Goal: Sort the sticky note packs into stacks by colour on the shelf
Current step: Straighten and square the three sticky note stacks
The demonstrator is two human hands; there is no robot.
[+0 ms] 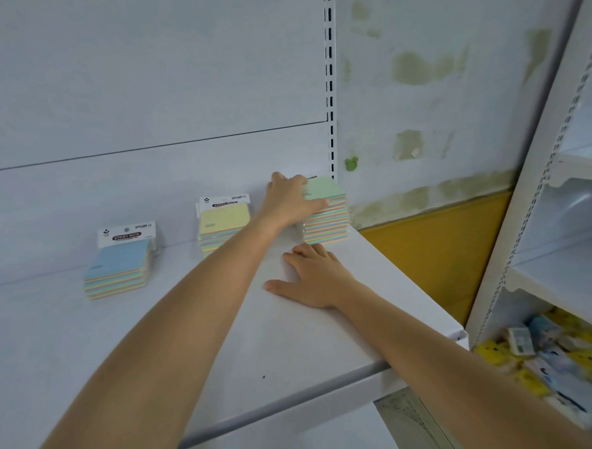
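Three stacks of sticky note packs stand along the back of the white shelf (224,331). A blue-topped stack (118,268) is at the left, a yellow-topped stack (224,219) in the middle, and a taller green-topped stack (326,212) at the right end. My left hand (291,198) reaches across and grips the top green pack, with the thumb along its front edge and the fingers over its back. My right hand (313,278) rests flat on the shelf just in front of the green stack, fingers spread, holding nothing.
The shelf ends at its right edge (458,332) beside a stained wall with a yellow panel (436,251). A second white shelving unit (561,210) stands at the right, with small yellow and white packaged goods (552,358) on a lower shelf.
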